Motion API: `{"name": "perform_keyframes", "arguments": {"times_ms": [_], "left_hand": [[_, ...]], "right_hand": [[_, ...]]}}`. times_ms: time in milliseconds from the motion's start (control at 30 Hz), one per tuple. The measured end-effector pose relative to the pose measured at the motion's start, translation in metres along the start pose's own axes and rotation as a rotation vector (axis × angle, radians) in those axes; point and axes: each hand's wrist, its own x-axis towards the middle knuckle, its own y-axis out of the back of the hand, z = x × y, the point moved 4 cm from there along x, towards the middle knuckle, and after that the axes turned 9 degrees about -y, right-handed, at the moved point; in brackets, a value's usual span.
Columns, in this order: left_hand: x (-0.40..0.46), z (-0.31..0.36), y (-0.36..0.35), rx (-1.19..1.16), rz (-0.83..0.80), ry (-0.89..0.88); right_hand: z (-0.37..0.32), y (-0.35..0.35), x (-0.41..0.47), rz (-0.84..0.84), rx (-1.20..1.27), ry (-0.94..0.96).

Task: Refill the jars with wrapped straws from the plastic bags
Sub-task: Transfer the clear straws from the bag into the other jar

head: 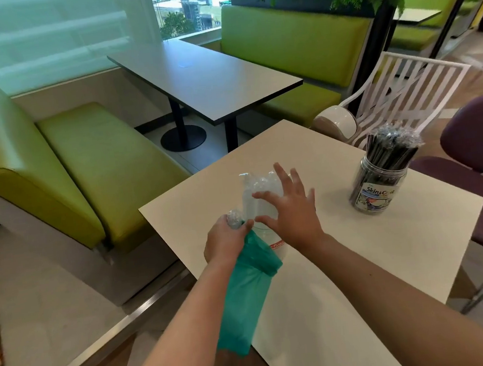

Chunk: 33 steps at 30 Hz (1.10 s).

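Note:
On the cream table my left hand is closed around a green plastic bag that hangs down over the table edge, with the tips of clear-wrapped straws poking out above my fist. My right hand has its fingers spread and rests against a bundle of clear wrapped straws standing in a clear jar with a red-printed label. A second clear jar, labelled and packed with dark wrapped straws, stands at the table's right side, apart from both hands.
A purple chair and a white slatted chair stand to the right of the table. A green booth bench lies to the left, and a grey table with another green bench behind it.

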Motion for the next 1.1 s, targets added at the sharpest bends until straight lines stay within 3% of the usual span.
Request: {"name": "perform_keyframes", "arguments": {"times_ms": [167,400,633,733,933,1033,1100], "left_hand": [[0.001,0.002,0.001,-0.005,0.001,-0.009],[0.004,0.002,0.001,-0.019,-0.030,-0.007],[0.000,0.005,0.002,-0.012,-0.016,-0.006],[-0.004,0.002,0.003,-0.067,-0.019,0.004],[-0.006,-0.016,0.002,-0.212,-0.025,-0.040],[-0.014,-0.010,0.011,-0.274,-0.028,-0.045],[-0.020,-0.003,0.017,-0.318,-0.004,-0.058]], "right_hand": [[-0.004,0.003,0.008,-0.068,0.103,0.005],[-0.006,0.024,0.023,0.022,0.077,0.177],[0.005,-0.011,0.005,-0.129,-0.058,0.193],[-0.002,-0.001,0.001,-0.053,-0.047,0.161],[-0.021,0.012,-0.037,0.286,0.085,0.113],[-0.031,0.003,-0.057,0.284,0.117,0.126],[-0.036,-0.006,-0.061,0.156,0.227,0.127]]}}
